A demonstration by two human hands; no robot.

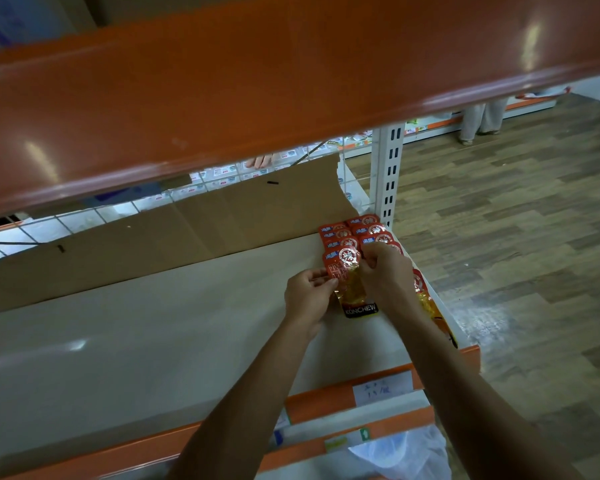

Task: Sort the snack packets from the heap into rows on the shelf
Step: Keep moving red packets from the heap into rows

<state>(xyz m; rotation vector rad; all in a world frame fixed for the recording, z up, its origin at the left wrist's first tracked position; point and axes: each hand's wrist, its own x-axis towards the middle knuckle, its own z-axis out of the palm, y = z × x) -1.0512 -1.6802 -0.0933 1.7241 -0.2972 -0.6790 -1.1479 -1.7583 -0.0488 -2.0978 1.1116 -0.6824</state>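
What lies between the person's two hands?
A red snack packet, pinched at its edges by the left hand and right hand, seen in the head view.

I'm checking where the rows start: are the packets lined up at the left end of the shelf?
No, the red packets lie at the right end of the shelf, beside the white upright.

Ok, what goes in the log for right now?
left hand: pinches packet | right hand: pinches same packet | rows: two, right end of shelf

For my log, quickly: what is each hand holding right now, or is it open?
Left hand: pinches the snack packet at its left edge.
Right hand: grips its right edge.
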